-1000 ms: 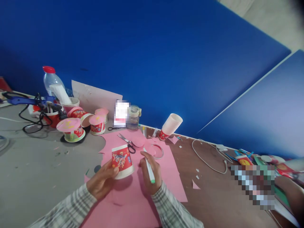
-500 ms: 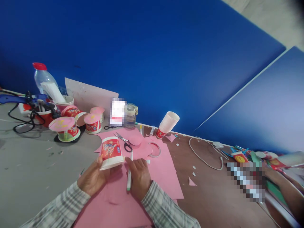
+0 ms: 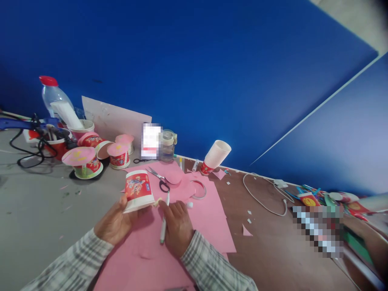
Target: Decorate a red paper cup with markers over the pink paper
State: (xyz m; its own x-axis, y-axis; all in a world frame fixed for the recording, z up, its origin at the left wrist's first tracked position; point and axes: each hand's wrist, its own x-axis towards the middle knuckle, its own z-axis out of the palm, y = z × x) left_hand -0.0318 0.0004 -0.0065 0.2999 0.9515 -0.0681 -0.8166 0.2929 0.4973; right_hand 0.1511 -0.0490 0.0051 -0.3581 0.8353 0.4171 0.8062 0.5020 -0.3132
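My left hand (image 3: pixel 113 222) is closed around a red and white paper cup (image 3: pixel 138 189), held upside down and slightly tilted above the pink paper (image 3: pixel 142 250). Just right of the cup's rim, my right hand (image 3: pixel 178 226) pinches a small yellowish piece (image 3: pixel 157 201) between thumb and finger. A white marker with a green end (image 3: pixel 163 232) passes beneath that hand's fingers; it seems to lie on the paper. Beyond the hands are black-handled scissors (image 3: pixel 164 185), a pink paper disc (image 3: pixel 173 176) and a tape roll (image 3: pixel 204 190).
Several cups with pink discs (image 3: pixel 79 156) stand at left, near a bottle (image 3: pixel 56 95) and a glue gun (image 3: pixel 27 123). A cup stack (image 3: pixel 216 154) leans by the blue partition (image 3: pixel 194 72). A white cable (image 3: pixel 263 206) lies right; another person's arm (image 3: pixel 374 242) is beyond.
My left hand and the cup have shifted slightly left, opening a gap from my right hand. More of the small yellowish piece shows at my right fingertips. The view has turned slightly.
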